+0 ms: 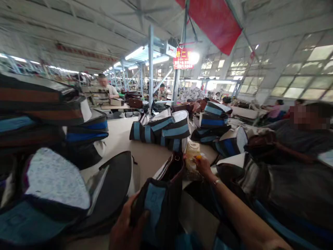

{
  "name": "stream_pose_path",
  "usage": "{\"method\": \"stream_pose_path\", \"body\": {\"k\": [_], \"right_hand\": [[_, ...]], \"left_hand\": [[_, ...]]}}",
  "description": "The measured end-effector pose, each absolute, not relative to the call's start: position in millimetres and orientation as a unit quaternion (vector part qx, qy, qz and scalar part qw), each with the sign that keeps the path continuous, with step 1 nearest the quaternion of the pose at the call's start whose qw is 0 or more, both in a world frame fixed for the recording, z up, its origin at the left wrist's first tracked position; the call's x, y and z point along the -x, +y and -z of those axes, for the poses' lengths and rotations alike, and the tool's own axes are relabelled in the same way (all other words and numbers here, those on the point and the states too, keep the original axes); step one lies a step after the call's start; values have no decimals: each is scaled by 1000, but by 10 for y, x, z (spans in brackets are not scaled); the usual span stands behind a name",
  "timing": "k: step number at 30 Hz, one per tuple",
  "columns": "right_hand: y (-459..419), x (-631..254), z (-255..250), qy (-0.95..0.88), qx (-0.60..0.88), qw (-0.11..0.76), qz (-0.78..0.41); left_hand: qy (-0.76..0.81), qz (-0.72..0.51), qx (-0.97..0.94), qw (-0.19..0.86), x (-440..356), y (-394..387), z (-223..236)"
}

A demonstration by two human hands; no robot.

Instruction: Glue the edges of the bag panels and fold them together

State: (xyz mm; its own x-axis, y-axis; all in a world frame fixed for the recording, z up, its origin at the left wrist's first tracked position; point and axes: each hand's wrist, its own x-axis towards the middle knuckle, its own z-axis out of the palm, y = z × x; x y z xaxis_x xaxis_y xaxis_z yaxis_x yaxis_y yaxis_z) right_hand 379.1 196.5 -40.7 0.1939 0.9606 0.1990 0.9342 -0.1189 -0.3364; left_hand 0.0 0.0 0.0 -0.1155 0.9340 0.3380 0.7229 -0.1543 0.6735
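In the lower middle, my left hand (130,222) is closed on the end of a black bag (154,205) with a light-blue panel. The bag's top gapes open, with a pale zip edge along one side. My right hand (204,166) reaches forward past the bag, its fingers closed on a small yellow object (199,157) whose kind I cannot make out. Just beside those fingers stands a clear yellowish plastic container (191,149); its contents are too blurred to tell. Under my right forearm lie more dark bag pieces (200,208).
Stacked black bags with blue and brown bands (39,107) rise at the left. Nearer lies a bag with a patterned white lining (56,177). More blue-banded bags (166,128) stand across the pale table (117,132). A co-worker (299,135) sits at the right behind other bags.
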Motion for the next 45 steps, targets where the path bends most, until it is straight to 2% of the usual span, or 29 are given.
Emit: {"method": "stream_pose_path", "body": {"k": [7, 12, 17, 26, 30, 36, 40, 42, 45], "right_hand": [[2230, -3833, 457, -644, 734, 209, -50], [2071, -3945, 425, -657, 706, 259, -49], [1723, -3918, 417, -690, 654, 303, -64], [1590, -3813, 102, -570, 730, 374, -49], [1428, -3708, -161, -570, 704, 420, -55], [1193, -3509, -946, -574, 626, 523, -75], [873, -3108, -1589, -651, 452, 586, -168], [755, -2887, -1797, -714, 367, 558, -209], [726, -2685, -1928, -813, 311, 452, -197]], "left_hand": [[477, -411, -764, 142, -74, 144, -210], [528, -452, -704, 148, -191, 299, -447], [534, -511, -668, 86, -223, 370, -766], [494, -508, -692, 136, -504, 454, -431], [508, -509, -680, 147, -506, 447, -438], [460, -521, -670, 260, -498, 412, -606], [427, -508, -672, 328, -535, 392, -579], [420, -498, -672, 353, -547, 373, -560], [415, -493, -671, 367, -542, 331, -561]]}}
